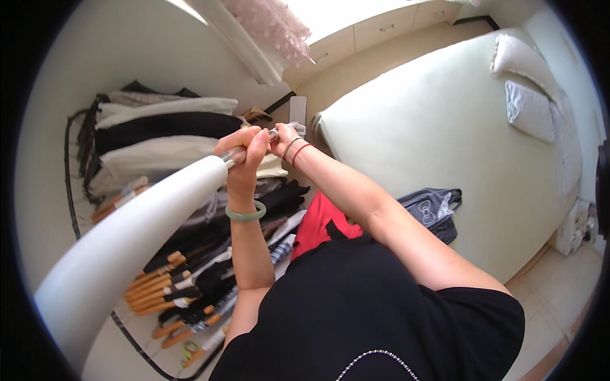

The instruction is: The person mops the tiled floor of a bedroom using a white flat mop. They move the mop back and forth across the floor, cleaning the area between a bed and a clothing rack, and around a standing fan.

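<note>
— Fingers (236, 137) of the left hand (251, 153): state?

— Clamped around the slim silver metal section of a long white-and-silver pole (127, 238). The right hand (284, 138) is also closed about that section; its fingers are partly hidden.

— Position and axis of the pole?

— It lies within both grips. Its long axis runs from the lower left of the view, where the thick, smooth white end comes near the camera, up and rightward through the hands. The left hand is nearer the white end; the right sits farther along, just beside the left.

— The far end?

— A flat, pale grey rectangular piece (297, 108) shows just beyond the right hand. Whether it joins the pole, I cannot tell.

— Containers?

— A dark blue-grey fabric bag (438, 219) with a pale bow motif lies on the broad pale-green bed (406, 108); contents not visible. A cream cabinet with drawer fronts (384, 41) stands beyond, its inside unseen. Left of the hands, a black tubular rack (68, 165) bears light and dark garments (168, 129) and orange-brown wooden hangers (152, 295).
</note>
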Demonstrator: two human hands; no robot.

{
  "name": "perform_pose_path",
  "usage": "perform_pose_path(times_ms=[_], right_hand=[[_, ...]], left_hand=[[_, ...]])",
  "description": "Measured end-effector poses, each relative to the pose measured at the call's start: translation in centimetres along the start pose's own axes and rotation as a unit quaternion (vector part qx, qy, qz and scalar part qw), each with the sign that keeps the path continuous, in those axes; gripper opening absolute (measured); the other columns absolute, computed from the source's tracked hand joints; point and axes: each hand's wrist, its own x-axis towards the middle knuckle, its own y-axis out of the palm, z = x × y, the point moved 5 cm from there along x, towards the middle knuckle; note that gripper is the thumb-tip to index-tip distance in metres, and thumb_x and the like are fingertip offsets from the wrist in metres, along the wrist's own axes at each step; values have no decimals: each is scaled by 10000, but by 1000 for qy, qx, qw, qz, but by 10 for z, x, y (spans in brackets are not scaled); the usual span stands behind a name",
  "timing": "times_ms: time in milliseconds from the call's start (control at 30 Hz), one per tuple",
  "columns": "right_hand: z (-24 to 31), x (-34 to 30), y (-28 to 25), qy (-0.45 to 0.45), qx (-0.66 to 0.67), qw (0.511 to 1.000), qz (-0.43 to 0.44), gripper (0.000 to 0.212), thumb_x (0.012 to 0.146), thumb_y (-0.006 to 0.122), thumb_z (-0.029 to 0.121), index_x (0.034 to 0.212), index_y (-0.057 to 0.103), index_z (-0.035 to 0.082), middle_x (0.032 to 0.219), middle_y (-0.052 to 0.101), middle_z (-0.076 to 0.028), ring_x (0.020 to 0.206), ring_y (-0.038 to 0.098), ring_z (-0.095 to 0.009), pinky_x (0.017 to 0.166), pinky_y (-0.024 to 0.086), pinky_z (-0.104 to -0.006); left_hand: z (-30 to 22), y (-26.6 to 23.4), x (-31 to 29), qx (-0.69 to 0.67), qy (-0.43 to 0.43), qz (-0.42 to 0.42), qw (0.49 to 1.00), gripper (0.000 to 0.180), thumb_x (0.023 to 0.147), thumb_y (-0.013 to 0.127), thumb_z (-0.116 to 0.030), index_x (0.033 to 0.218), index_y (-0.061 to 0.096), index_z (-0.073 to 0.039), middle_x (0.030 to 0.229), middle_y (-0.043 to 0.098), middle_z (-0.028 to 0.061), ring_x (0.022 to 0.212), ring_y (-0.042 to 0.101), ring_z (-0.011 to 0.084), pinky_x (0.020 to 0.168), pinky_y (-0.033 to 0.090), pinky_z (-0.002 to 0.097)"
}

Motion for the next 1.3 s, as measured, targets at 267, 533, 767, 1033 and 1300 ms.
perform_pose_path(times_ms=[267,533,767,1033,1300], right_hand=[[107,72,44,-73,95,992,38,152,882,323,165,963,335,37,803,479,-128,680,523,-239,653,494,-429],[245,122,75,-223,229,947,37,112,880,328,146,929,304,48,790,419,-111,567,495,-225,518,500,-396],[323,105,104,-324,254,911,13,239,913,349,264,921,323,26,756,498,-161,612,523,-244,564,514,-418],[360,115,115,-301,297,905,38,231,889,391,224,881,387,-6,644,490,-82,456,456,-152,429,440,-277],[416,124,138,-370,295,881,11,300,871,370,227,601,337,101,437,331,-15,352,338,-150,366,324,-277]], left_hand=[[50,32,109,-47,19,155,987,273,726,527,8,535,335,-27,523,447,69,493,412,137,495,320,243],[135,49,235,-120,-10,327,937,285,758,529,6,535,359,-46,497,383,7,481,354,119,615,418,312],[161,81,301,-70,98,397,910,259,749,608,-14,582,411,-28,567,467,40,600,456,170,623,408,290],[212,93,316,-111,17,363,925,260,825,558,-113,595,460,-40,596,507,30,661,526,162,846,417,374],[222,123,374,-138,1,334,933,288,815,427,25,543,362,-47,519,434,36,500,428,128,675,450,332]])
